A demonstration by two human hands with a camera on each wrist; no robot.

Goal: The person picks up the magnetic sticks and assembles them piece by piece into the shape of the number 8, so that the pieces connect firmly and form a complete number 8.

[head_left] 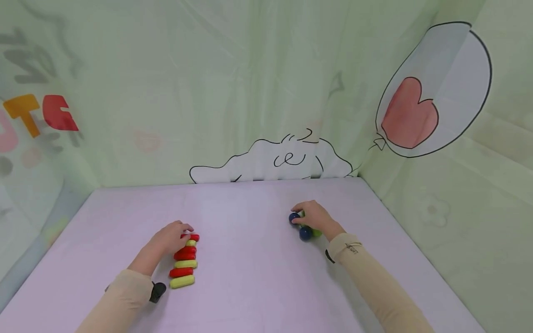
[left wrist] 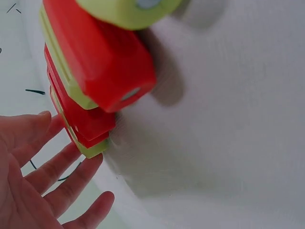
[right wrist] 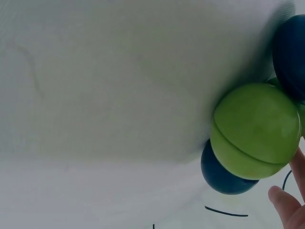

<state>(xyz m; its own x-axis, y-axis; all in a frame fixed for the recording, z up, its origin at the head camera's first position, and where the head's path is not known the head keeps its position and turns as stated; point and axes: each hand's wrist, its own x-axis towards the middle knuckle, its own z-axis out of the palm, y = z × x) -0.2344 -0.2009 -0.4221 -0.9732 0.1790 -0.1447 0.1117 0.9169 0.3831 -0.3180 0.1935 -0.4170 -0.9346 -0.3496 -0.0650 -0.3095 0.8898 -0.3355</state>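
My left hand (head_left: 170, 237) is at the far end of a column of red and yellow-green faceted sticks. Its fingers (left wrist: 71, 183) are spread and fairly straight, with fingertips against the far pieces. The farthest red stick (head_left: 194, 237) lies by the thumb and index finger, and a yellow-green stick (head_left: 191, 243) sits just nearer. Over on the right, my right hand (head_left: 315, 217) pinches a dark blue ball (head_left: 294, 218) between thumb and index finger. A second blue ball (head_left: 306, 233) and a green ball (right wrist: 257, 131) are bunched under the hand, partly hidden by it.
Several more sticks, among them a red one (head_left: 181, 272) and a yellow-green one (head_left: 182, 281), continue the column toward me. The pale table (head_left: 245, 259) lies between the hands. Printed fabric walls (head_left: 175, 101) stand at its back and sides.
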